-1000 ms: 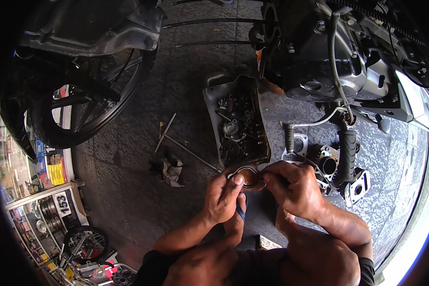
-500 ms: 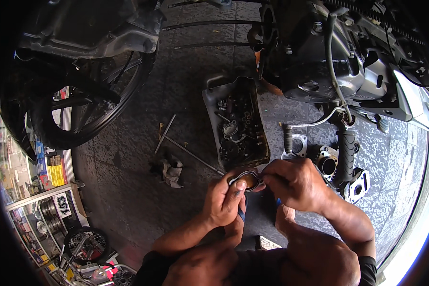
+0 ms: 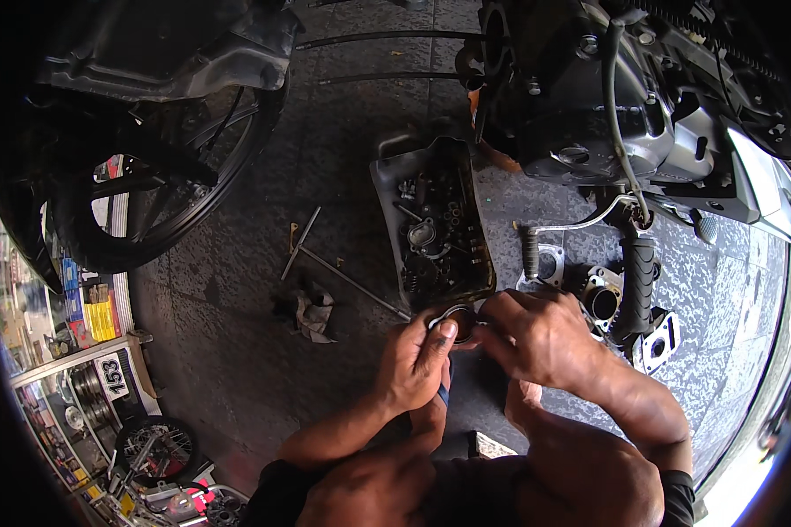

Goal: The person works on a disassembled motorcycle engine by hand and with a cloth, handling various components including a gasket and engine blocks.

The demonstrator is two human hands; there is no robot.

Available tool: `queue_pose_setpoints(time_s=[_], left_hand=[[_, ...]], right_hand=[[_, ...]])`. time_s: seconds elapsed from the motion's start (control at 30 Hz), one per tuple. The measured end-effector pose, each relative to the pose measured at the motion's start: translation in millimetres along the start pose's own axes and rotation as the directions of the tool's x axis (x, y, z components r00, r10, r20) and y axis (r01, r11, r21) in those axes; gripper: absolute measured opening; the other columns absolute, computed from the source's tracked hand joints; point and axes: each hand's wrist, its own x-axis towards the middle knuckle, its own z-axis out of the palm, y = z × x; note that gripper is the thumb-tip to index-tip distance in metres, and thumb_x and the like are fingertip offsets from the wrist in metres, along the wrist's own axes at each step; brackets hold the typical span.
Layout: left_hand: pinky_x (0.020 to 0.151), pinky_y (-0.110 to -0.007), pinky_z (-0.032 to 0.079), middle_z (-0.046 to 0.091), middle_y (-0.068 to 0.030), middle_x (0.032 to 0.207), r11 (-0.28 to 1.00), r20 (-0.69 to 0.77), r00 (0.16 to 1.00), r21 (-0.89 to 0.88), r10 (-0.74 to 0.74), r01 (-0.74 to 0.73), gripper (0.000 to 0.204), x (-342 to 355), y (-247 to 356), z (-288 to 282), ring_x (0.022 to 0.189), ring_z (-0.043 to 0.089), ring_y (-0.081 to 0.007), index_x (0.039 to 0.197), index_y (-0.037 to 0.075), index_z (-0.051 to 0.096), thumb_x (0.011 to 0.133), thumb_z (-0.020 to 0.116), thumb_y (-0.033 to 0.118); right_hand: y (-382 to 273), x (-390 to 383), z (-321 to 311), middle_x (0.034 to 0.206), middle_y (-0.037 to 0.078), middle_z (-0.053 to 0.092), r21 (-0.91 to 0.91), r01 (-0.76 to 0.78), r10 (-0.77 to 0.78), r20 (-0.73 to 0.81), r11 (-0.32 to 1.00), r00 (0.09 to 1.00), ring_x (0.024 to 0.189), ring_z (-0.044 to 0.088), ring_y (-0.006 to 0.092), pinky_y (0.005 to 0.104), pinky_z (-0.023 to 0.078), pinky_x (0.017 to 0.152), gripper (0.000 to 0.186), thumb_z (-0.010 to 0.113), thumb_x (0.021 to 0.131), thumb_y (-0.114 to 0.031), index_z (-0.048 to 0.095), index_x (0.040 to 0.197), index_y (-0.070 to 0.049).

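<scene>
A small round metal engine cover with a raised rim is gripped in my left hand, thumb over its near edge. My right hand is closed, its fingertips pinched at the cover's right edge. Whatever sits between those fingertips is hidden. Just beyond both hands stands a dark parts tray holding several greasy bolts and metal pieces. A T-handle wrench lies on the floor, its shaft end close to my left hand.
A crumpled rag lies left of my hands. An engine cylinder, a metal plate and a gasket lie at the right, by a rubber footpeg. A motorcycle engine hangs far right; a wheel stands left.
Both hands have shifted slightly away from me with the cover, which appears tilted differently. My right hand has turned a little at its edge. The view has moved slightly.
</scene>
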Motion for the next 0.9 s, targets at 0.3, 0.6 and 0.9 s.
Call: queue_pose_setpoints(time_s=[0.3,0.6,0.9], left_hand=[[0.064,-0.035,0.055,0.071,-0.0155,0.084,0.915,-0.141,0.97,0.383,0.196,-0.13,0.028,3.7,-19.0,12.5,0.076,0.071,-0.0246,0.116,-0.004,0.06,0.101,0.051,0.018],[0.096,-0.033,0.048,0.062,-0.0203,0.123,0.997,-0.097,0.993,-0.043,0.064,-0.068,0.042,18.9,-43.7,1.6,0.114,0.061,-0.0261,0.132,-0.005,0.05,0.103,0.045,0.025],[0.103,-0.037,0.042,0.053,-0.0144,0.125,0.844,0.05,0.999,-0.537,0.021,0.009,0.049,27.3,-53.2,-0.4,0.12,0.052,-0.0228,0.13,0.0,0.047,0.104,0.034,0.04]], right_hand=[[3.8,1.7,30.8,0.078,0.012,0.066,-0.062,-0.048,0.041,-0.107,0.997,0.993,0.064,0.069,0.0306,0.0417,0.056,0.056,0.023,0.062,0.09,-0.027,0.059,0.099,-0.007],[23.3,-1.9,46.4,0.077,0.016,0.068,0.388,-0.065,0.088,-0.041,0.919,0.995,0.073,0.067,0.038,0.0458,0.053,0.064,0.031,0.065,0.088,-0.035,0.068,0.103,-0.009],[27.5,2.5,60.0,0.077,0.002,0.064,0.9,-0.335,0.206,0.285,0.278,0.936,0.075,0.057,0.0079,0.0263,0.047,0.07,0.028,0.066,0.093,-0.029,0.068,0.094,0.0]])
